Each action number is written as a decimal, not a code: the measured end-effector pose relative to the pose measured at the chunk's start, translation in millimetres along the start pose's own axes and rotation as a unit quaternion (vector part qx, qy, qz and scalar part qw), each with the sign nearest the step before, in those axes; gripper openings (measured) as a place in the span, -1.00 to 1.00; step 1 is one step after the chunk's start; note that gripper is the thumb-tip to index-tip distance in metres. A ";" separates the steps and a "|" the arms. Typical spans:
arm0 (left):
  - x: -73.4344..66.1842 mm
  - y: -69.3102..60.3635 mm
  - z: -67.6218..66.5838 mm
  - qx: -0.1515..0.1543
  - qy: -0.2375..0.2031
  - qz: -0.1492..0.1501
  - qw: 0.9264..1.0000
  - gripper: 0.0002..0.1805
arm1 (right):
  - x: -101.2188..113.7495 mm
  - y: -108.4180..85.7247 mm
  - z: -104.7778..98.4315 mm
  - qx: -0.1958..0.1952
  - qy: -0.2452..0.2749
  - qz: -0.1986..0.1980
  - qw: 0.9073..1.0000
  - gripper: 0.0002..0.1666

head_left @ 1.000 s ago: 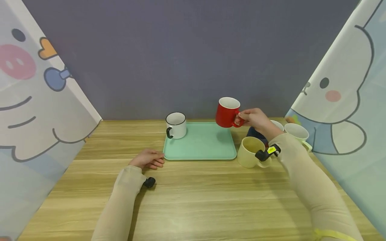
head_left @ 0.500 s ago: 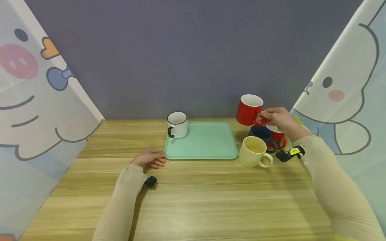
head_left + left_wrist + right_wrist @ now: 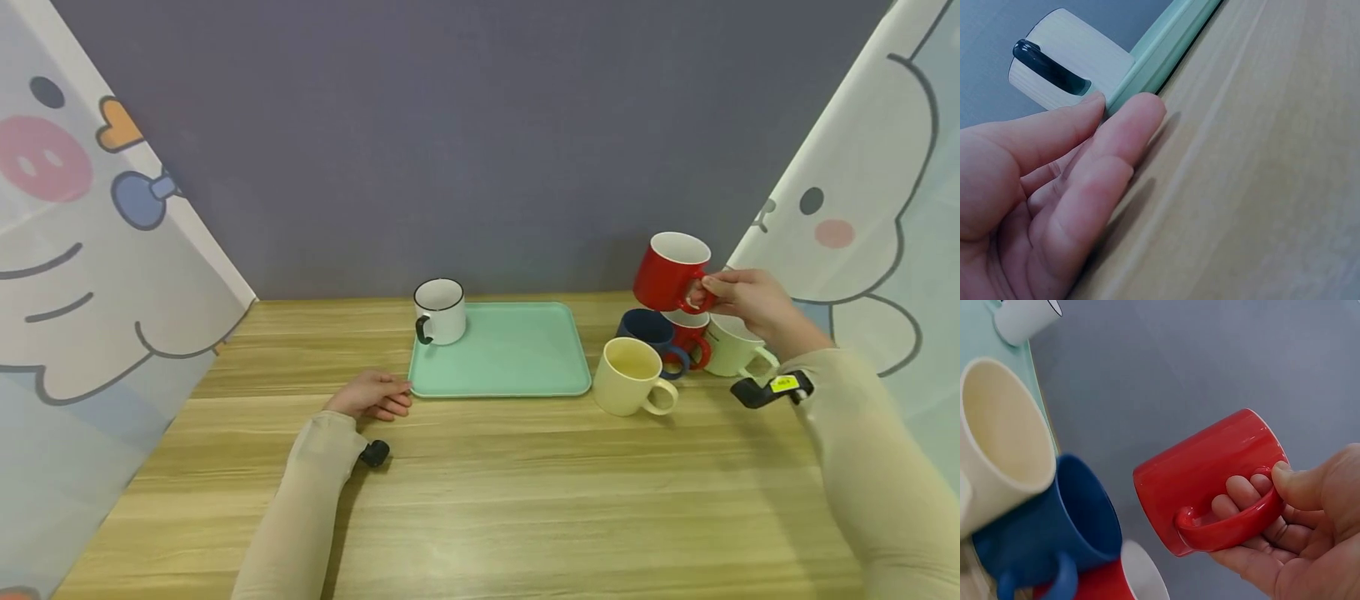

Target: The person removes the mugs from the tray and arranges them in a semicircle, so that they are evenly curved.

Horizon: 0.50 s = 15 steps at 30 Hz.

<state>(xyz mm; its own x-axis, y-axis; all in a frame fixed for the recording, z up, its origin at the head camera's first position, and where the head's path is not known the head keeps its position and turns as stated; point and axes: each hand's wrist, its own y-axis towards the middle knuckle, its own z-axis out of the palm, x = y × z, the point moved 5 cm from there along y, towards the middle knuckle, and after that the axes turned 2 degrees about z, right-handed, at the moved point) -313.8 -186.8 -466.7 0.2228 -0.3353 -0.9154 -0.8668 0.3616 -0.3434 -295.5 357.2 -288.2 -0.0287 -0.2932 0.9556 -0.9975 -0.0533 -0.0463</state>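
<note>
A red mug (image 3: 667, 275) with a white inside hangs in the air above the mugs at the right; my right hand (image 3: 761, 307) grips its handle. In the right wrist view, fingers pass through the handle of the red mug (image 3: 1210, 469). My left hand (image 3: 369, 395) rests at the near left corner of the green tray (image 3: 510, 354), its fingers relaxed and the thumb at the rim. On the tray's left side stands a white mug (image 3: 442, 317) with a black rim and black handle.
Right of the tray stand a cream mug (image 3: 621, 387), a blue mug (image 3: 647, 332), a second red mug (image 3: 687, 332) and a pale green mug (image 3: 727, 348), close together. A grey wall (image 3: 480, 150) rises behind the table.
My right hand has carried the red mug rightward from above the tray's right side to above the mugs at the right. The left hand has stayed at the tray's corner.
</note>
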 end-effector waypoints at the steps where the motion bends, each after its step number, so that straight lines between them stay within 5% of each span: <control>1: -0.2 -0.2 -0.3 0.000 0.000 0.000 1.000 -0.56 | -1.2 -1.4 -3.4 0.001 0.010 -0.001 1.000 -0.61; 15: -3.0 0.5 1.3 0.002 -0.008 -0.004 1.000 -0.53 | -23.4 -20.8 -39.1 -0.013 0.108 0.012 0.994 -0.57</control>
<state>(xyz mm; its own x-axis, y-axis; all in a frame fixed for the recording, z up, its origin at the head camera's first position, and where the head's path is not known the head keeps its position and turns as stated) -314.3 -184.5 -464.4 0.2363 -0.3249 -0.9158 -0.8636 0.3617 -0.3511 -276.7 402.5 -298.3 -0.0628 -0.0819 0.9947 -0.9976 -0.0240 -0.0650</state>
